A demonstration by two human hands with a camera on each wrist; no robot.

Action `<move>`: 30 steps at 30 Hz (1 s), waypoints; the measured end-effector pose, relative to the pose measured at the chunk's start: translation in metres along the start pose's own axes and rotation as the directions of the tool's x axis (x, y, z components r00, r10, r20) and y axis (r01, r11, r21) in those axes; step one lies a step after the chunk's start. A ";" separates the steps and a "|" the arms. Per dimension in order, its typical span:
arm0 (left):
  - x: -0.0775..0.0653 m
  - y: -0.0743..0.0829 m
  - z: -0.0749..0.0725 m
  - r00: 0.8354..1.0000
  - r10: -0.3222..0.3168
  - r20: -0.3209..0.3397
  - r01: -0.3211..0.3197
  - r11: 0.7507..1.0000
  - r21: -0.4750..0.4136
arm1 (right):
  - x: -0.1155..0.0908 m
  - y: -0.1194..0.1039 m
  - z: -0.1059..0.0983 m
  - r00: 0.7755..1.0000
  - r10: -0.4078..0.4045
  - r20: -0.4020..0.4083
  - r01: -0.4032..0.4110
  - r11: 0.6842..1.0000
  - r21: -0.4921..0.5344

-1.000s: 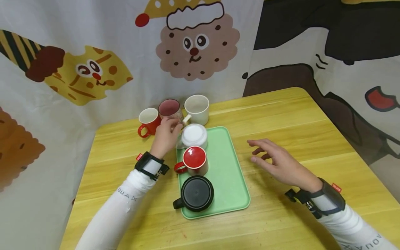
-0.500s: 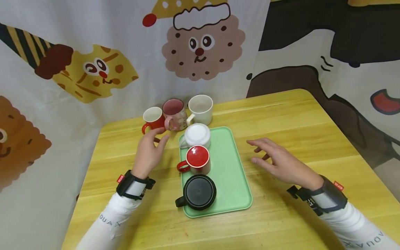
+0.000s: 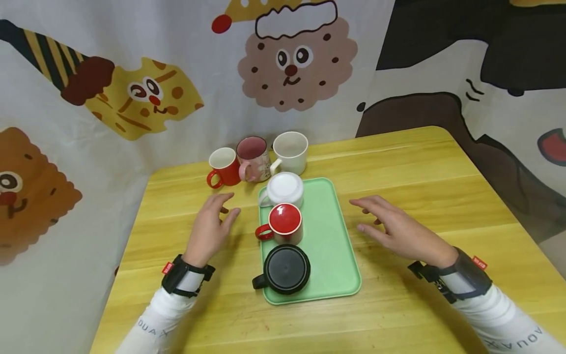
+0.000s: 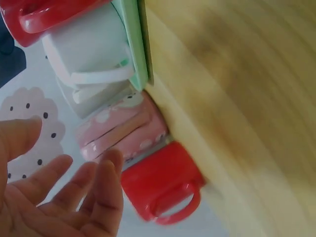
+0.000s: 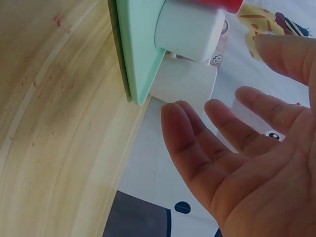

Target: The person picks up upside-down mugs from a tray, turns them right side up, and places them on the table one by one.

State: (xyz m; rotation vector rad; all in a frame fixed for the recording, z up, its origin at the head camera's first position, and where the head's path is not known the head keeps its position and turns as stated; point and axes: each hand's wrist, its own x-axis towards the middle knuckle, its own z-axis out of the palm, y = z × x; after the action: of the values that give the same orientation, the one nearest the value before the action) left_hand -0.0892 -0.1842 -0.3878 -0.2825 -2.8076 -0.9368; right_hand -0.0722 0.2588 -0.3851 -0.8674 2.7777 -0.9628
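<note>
Three mugs stand upside down in a row along the left side of a green tray [image 3: 331, 236]: a white mug [image 3: 285, 189], a red mug [image 3: 285, 223] and a black mug [image 3: 286, 269]. Their handles point left. Behind the tray, a small red mug [image 3: 226, 169], a pink mug [image 3: 255, 160] and a cream mug [image 3: 292, 152] stand upright side by side. My left hand [image 3: 210, 228] hovers left of the tray, fingers loosely bent, holding nothing; the small red mug is ahead of it. My right hand [image 3: 395, 231], also holding nothing, is off the tray's right side, fingers relaxed.
All of this is on a yellow wood-grain table [image 3: 411, 167]. A pale curtain [image 3: 177, 29] with cartoon biscuits and cheese hangs right behind the table's back edge. The right half of the tray shows bare green.
My left hand has drawn back from the pink mug toward me and to the left, leaving that mug upright between the small red and cream ones. The right hand has hardly moved.
</note>
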 end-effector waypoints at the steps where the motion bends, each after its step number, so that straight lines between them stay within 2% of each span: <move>1: 0.003 -0.001 0.002 1.000 -0.003 0.020 0.004 1.000 -0.017 | -0.001 0.001 0.000 1.000 0.001 -0.002 -0.001 1.000 -0.002; 5: 0.014 -0.001 0.013 0.993 -0.041 0.108 0.051 0.995 -0.091 | -0.002 0.001 0.000 1.000 0.008 0.002 -0.008 1.000 0.002; 11: 0.035 -0.001 0.028 0.973 -0.070 0.222 0.112 0.977 -0.183 | -0.005 0.001 0.001 1.000 0.018 0.013 -0.018 1.000 0.006; 20: 0.064 -0.003 0.044 0.932 -0.040 0.360 0.144 0.953 -0.267 | -0.010 0.004 0.002 1.000 0.030 0.008 -0.030 1.000 0.005; 27: 0.072 -0.009 0.050 0.913 0.005 0.408 0.137 0.938 -0.319 | -0.012 0.007 0.002 0.999 0.039 0.008 -0.039 0.999 0.020; 30: 0.072 -0.012 0.051 0.897 0.037 0.441 0.126 0.934 -0.334 | -0.012 0.007 0.003 0.999 0.043 0.013 -0.043 0.999 0.023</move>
State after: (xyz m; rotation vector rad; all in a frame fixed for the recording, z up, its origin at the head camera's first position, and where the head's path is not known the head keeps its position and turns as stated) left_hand -0.1671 -0.1541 -0.4193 -0.5422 -3.0278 -1.5764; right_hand -0.0647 0.2683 -0.3924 -0.8044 2.7573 -0.9775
